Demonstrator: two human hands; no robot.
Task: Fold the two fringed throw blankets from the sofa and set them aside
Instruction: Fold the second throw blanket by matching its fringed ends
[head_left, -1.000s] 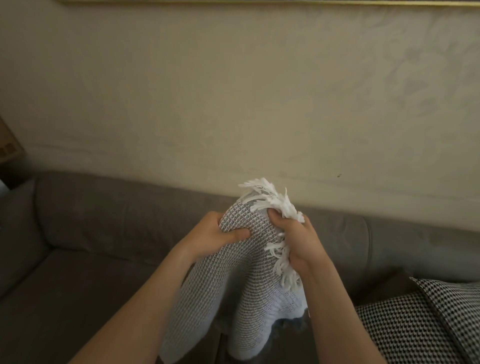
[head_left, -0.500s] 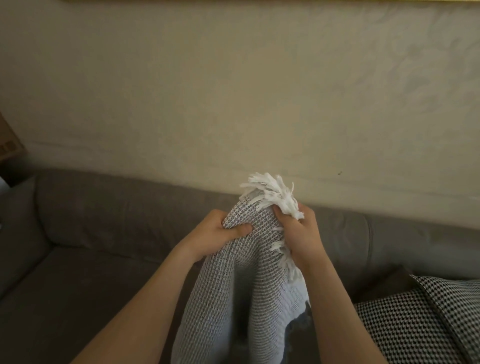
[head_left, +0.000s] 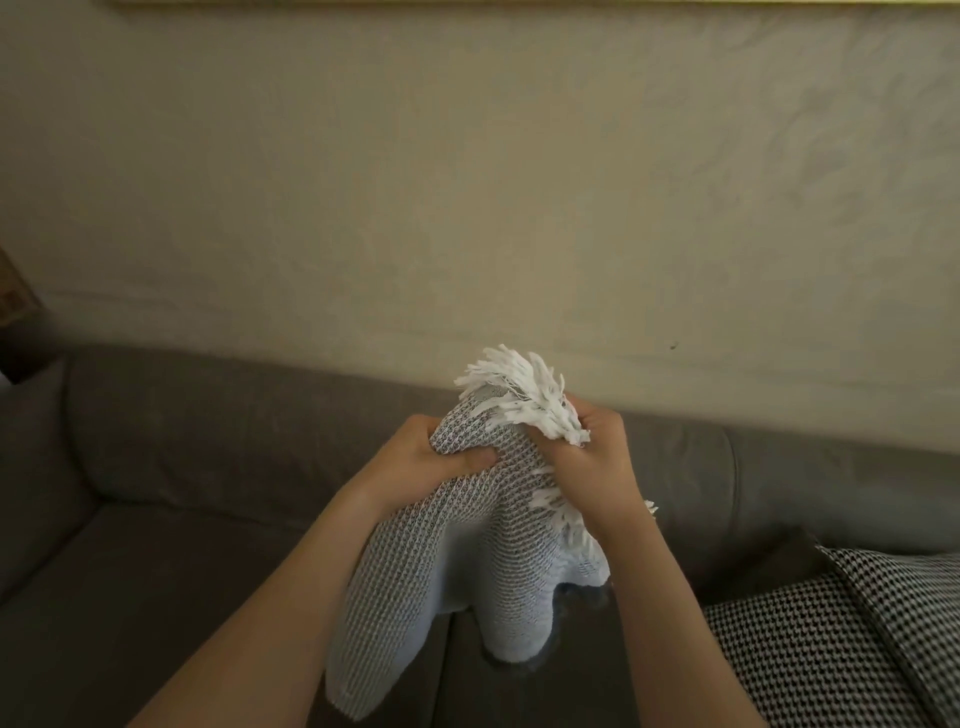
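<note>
Both hands raised together above the seat of a grey upholstered sofa (head_left: 182, 519), holding one grey-and-white waffle-weave throw blanket (head_left: 498, 545). The left hand (head_left: 431, 457) grips a gathered bunch of the weave, thumb laid across the near face and fingers curled behind it. The right hand (head_left: 592, 467), touching the same bunch, is clenched round the edge bearing the white tasselled fringe (head_left: 524, 400), which sprouts above and trails below the fist. The rest of the cloth hangs beneath the hands in two loose lobes that reach the seat. Held so, corners or edges are probably being matched at the top while gravity draws the body of the cloth straight, an early stage of the first fold. The second blanket is not in view. Below and to the right of the right hand lies a black-and-white houndstooth piece (head_left: 831, 649), apparently a cushion, though its outline is cut by the frame. Beyond the hands rises a plain cream plastered wall (head_left: 467, 208). No brand, label or legible writing appears on the blanket or sofa.
</note>
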